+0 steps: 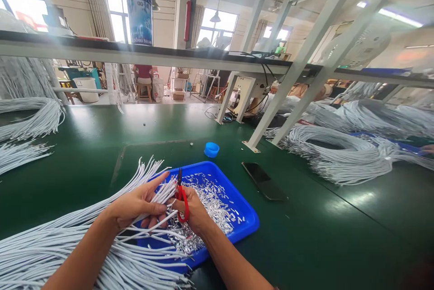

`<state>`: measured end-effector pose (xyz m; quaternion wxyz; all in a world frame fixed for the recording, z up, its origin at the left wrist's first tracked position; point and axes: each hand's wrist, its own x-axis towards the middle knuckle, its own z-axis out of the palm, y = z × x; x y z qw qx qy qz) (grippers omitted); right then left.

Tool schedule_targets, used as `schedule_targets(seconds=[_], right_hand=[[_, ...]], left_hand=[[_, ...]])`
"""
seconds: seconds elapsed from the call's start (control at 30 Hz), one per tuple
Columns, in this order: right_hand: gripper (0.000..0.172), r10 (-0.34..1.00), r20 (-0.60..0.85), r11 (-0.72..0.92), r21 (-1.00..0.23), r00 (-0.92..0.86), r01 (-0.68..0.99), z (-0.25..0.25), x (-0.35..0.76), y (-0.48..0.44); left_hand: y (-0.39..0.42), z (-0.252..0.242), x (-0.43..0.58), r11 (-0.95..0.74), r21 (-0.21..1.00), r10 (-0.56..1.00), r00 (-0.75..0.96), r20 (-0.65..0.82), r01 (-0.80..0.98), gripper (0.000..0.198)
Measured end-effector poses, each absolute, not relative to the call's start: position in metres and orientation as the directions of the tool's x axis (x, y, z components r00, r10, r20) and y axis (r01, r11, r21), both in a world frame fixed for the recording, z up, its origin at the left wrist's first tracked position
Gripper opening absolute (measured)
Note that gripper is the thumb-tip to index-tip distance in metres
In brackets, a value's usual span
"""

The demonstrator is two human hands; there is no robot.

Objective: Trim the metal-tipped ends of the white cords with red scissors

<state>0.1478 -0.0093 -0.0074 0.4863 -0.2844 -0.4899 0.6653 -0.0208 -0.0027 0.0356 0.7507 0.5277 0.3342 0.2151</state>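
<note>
My left hand [139,203] is closed round a bunch of white cords [68,244] that fan out over the near left of the green table. My right hand [194,211] grips small red-handled snips [181,192], blades pointing up, right beside the cord ends held in the left hand. Both hands are over the near left corner of a blue tray [246,215] that holds a heap of small silvery cut pieces [210,204].
A black phone [264,180] lies right of the tray and a blue cap [211,149] behind it. Coiled bundles of white cord [342,154] lie at the right and far left [30,118]. White frame legs [288,86] stand on the table.
</note>
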Motion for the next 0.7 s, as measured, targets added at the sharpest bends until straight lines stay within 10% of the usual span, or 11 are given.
schedule_targets(seconds=[0.27,0.7], right_hand=[[0.028,0.996,-0.055,-0.038,-0.969,0.063,-0.243,-0.021,0.159,0.035],[0.027,0.895,0.015,-0.187,-0.895,-0.446,-0.406,-0.002,0.129,0.017]], left_hand=[[0.003,0.037,-0.022,0.26,0.956,0.835,0.529,-0.151,-0.137,0.083],[0.004,0.029,-0.025,0.31,0.936,0.806,0.568,-0.165,-0.168,0.102]])
